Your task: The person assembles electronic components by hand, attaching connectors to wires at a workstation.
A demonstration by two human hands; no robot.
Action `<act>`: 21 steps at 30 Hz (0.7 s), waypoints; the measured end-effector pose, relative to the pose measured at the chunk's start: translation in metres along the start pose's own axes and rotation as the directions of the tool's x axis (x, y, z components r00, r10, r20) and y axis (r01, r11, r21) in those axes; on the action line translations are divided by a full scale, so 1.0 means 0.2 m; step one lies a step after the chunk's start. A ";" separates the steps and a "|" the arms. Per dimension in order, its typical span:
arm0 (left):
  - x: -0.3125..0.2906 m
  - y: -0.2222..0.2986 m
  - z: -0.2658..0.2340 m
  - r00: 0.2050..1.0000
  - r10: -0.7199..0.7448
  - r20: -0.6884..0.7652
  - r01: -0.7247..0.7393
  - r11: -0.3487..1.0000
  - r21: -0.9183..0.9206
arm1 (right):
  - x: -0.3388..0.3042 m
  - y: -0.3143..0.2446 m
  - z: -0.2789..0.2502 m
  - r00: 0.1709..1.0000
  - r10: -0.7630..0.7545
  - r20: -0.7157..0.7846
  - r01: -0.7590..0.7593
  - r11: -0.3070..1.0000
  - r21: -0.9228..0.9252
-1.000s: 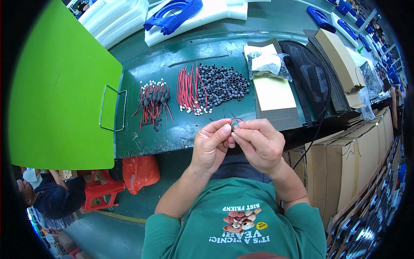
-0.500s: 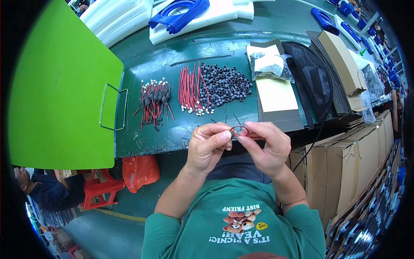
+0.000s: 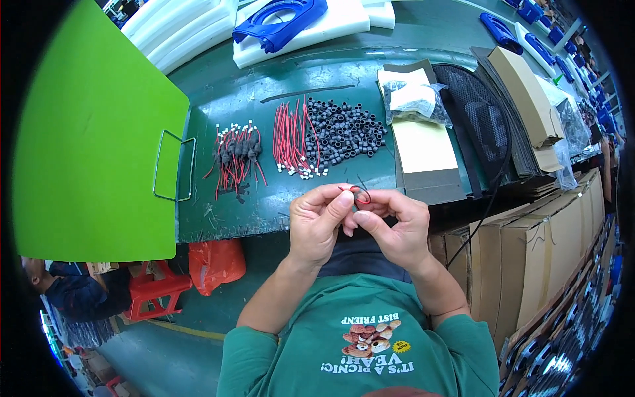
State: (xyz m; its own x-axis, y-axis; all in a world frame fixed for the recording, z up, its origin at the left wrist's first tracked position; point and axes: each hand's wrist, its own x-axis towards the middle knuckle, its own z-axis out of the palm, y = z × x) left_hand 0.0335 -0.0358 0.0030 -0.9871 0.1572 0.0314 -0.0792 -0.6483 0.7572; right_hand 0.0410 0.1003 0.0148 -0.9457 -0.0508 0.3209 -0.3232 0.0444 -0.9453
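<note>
A short red-and-black wire [image 3: 362, 192] is bent into a small loop between my fingertips, just off the bench's front edge. My left hand [image 3: 316, 221] pinches one side of it between thumb and forefinger. My right hand [image 3: 397, 228] pinches the other side, thumb close to the left fingertips. Whatever else sits between the fingers is hidden. Beyond my hands lie a row of red wires [image 3: 286, 135] with white connectors and a pile of short black sleeves [image 3: 347, 129]. Further left is a bunch of red wires with dark lumps [image 3: 237, 153] around their middles.
A bright green panel [image 3: 99, 145] with a wire handle stands at the left. Right of the sleeves are a cream sheet [image 3: 426, 149], a plastic bag of parts [image 3: 417, 102] and a black mesh backrest [image 3: 479, 109]. Cardboard boxes [image 3: 529, 245] stand at the right; a blue frame [image 3: 281, 23] rests on foam.
My right hand has moved left, closer to my left hand, and the wire loop looks smaller and tighter. The blue frame and its foam at the far side have shifted slightly right.
</note>
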 end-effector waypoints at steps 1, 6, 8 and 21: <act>0.00 0.00 0.00 1.000 -0.008 -0.003 0.008 1.000 -0.022 | 0.00 0.00 -0.01 1.000 0.002 0.001 -0.002 1.000 0.001; 0.01 -0.02 -0.01 0.999 -0.038 -0.038 0.034 0.994 -0.106 | -0.02 -0.01 -0.04 0.998 -0.022 0.051 0.030 0.984 -0.174; 0.01 -0.02 -0.01 0.997 -0.063 -0.046 0.056 0.989 -0.135 | -0.03 -0.01 -0.05 0.997 0.030 0.074 -0.020 0.990 -0.139; 0.02 0.05 0.01 0.949 -0.265 0.167 0.220 0.944 0.246 | 0.20 0.00 -0.15 0.895 0.098 0.435 -0.215 0.950 0.229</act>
State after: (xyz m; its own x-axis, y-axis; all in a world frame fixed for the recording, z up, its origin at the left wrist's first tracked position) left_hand 0.0289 -0.0396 0.0128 -0.8929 0.4461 -0.0620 -0.2580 -0.3937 0.8823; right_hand 0.0030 0.1276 0.0297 -0.8634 -0.4751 0.1697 -0.0962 -0.1751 -0.9798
